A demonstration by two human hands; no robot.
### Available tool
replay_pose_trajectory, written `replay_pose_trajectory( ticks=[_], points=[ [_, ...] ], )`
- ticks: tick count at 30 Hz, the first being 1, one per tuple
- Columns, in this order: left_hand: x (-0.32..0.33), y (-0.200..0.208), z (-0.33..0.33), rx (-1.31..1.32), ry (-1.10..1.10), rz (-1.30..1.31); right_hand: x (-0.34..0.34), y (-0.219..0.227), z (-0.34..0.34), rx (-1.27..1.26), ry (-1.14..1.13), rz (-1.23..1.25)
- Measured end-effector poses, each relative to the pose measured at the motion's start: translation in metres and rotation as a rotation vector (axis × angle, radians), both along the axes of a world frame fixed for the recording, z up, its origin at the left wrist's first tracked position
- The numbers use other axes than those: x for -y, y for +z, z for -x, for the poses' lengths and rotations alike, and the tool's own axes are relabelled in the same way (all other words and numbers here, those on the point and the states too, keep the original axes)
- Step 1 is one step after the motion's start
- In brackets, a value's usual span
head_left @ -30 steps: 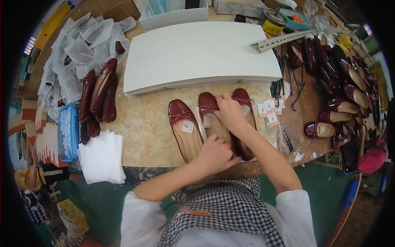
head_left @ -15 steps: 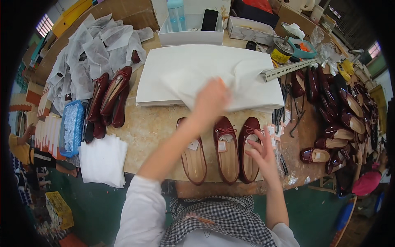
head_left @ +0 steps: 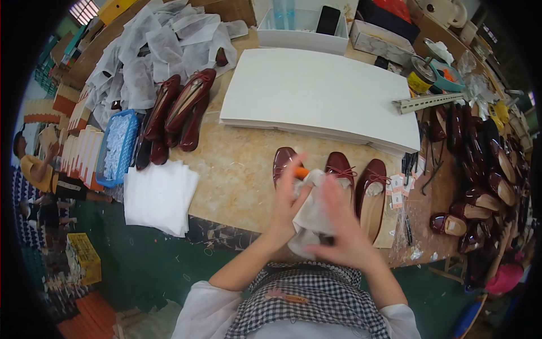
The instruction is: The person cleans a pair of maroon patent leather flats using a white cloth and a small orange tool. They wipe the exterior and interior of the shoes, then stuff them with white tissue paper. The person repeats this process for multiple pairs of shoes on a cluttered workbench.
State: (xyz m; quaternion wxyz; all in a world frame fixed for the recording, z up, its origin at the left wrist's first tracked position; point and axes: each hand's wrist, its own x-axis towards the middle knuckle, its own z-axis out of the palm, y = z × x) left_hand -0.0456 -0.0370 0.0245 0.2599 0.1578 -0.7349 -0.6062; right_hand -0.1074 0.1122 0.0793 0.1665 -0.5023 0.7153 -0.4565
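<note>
A crumpled sheet of thin white paper (head_left: 309, 217) is between my two hands, just above the table's near edge. My left hand (head_left: 287, 209) is closed on the paper, with a small orange piece at its fingertips. On the paper's other side is my right hand (head_left: 347, 234), blurred, its fingers stretched out and its thumb apart. Beyond my hands stand dark red patent flats with bows: a left shoe (head_left: 283, 157) mostly covered by my left hand, a middle shoe (head_left: 340, 164) partly hidden, and a right shoe (head_left: 371, 212) with pale stuffing in its toe.
A thick stack of white paper (head_left: 316, 93) lies behind the shoes. To the left are more red flats (head_left: 189, 107), a blue basket (head_left: 117, 147) and white sheets (head_left: 159, 198). A metal strip (head_left: 429, 103) and many shoes (head_left: 480, 169) lie at right.
My left hand has come back from the stack with a sheet of paper. My right hand has left the right shoe and moved to the paper. The view has shifted.
</note>
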Motion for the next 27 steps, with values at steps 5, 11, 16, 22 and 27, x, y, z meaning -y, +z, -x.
replay_pose_trajectory(
  ticks=[5,11,16,22,27],
  points=[
    [0.022,0.003,-0.019,0.235,-0.077,-0.003,0.021,-0.053,0.048,0.509,-0.390,0.159],
    [-0.009,-0.019,-0.059,0.438,-0.331,0.971,0.063,-0.065,0.017,-0.272,-0.115,-0.283],
    [-0.032,-0.017,-0.059,0.524,-0.430,0.952,0.109,-0.096,0.017,-0.846,-0.067,-0.479],
    [-0.038,-0.023,-0.064,0.480,-0.358,1.019,0.079,-0.079,0.048,-0.082,-0.177,-0.278],
    [-0.025,-0.009,-0.059,0.456,-0.394,0.828,0.099,-0.104,0.045,-0.084,-0.234,-0.303]
  ],
)
